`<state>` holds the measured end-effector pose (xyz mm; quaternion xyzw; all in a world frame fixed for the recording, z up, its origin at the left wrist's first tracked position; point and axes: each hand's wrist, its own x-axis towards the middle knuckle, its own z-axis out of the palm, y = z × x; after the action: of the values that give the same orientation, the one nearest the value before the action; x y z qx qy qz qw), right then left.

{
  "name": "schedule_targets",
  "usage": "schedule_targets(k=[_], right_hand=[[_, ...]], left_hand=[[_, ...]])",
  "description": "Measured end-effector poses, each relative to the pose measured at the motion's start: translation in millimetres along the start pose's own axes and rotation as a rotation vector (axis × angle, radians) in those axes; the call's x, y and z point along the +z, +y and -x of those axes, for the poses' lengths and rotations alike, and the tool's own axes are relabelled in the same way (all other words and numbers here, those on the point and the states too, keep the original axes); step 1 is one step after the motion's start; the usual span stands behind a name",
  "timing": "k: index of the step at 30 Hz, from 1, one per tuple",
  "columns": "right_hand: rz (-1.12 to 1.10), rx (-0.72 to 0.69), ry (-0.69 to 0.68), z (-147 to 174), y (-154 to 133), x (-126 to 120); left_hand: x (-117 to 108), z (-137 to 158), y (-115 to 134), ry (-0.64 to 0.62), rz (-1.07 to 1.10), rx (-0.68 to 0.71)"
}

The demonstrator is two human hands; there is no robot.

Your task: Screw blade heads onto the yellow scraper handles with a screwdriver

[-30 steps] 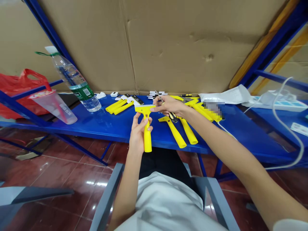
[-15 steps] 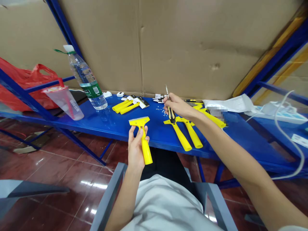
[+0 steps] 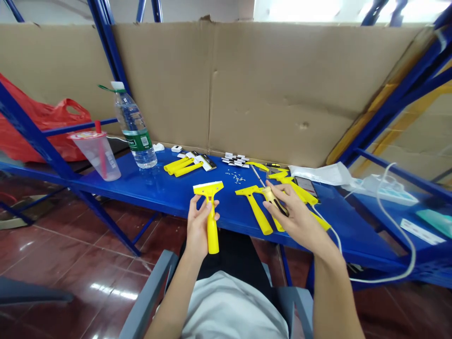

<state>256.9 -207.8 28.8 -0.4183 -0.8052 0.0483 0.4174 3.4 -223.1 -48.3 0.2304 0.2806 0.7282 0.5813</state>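
Note:
My left hand (image 3: 198, 226) is closed around the handle of a yellow scraper (image 3: 213, 226), its wide head and pale blade edge pointing away from me. In my right hand (image 3: 300, 221) is a screwdriver (image 3: 276, 201) with a yellow and black handle, its shaft aimed up and left. Below that hand lie yellow scraper handles (image 3: 259, 214), partly hidden by it. Tiny pale screws (image 3: 236, 178) are scattered behind them on the blue table (image 3: 141, 190). Small black-and-white pieces (image 3: 235, 159) lie by the cardboard.
Several yellow scrapers with black heads (image 3: 189, 165) lie at left-centre. A water bottle (image 3: 136, 127), a plastic cup with a red straw (image 3: 99, 155) and a red bag (image 3: 42, 127) stand left. On the right are a white packet (image 3: 319, 174) and a white cable (image 3: 409, 235).
My right hand has come back toward me and to the right with the screwdriver, whose shaft now leans left. My left hand still grips the scraper. The camera view has tilted upward.

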Motion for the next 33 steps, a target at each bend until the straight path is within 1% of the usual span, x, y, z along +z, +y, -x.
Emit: schedule_targets(k=[2,5,7,12,20,33], right_hand=[[-0.035,-0.020,0.097,1.9,-1.0,-4.5],[-0.099,-0.013,0.268,0.2,-6.3,-9.6],[-0.108,-0.010,0.322,-0.3,-10.0,-10.8],[-0.142,-0.071,0.303,-0.9,-15.1,-6.2],[-0.157,-0.058,0.237,-5.2,-17.3,3.0],[-0.157,-0.060,0.212,-6.3,-20.7,7.1]], left_hand=[[-0.2,-0.2,-1.1,-0.015,-0.019,0.016],[0.1,-0.2,-1.0,-0.036,-0.037,0.035],[0.7,0.3,-0.5,-0.054,-0.048,0.041],[1.5,1.4,-1.6,-0.122,-0.069,0.043],[-5.8,-3.4,-6.0,-0.209,-0.078,0.051],[-8.2,-3.1,-7.8,-0.223,-0.084,0.059]])
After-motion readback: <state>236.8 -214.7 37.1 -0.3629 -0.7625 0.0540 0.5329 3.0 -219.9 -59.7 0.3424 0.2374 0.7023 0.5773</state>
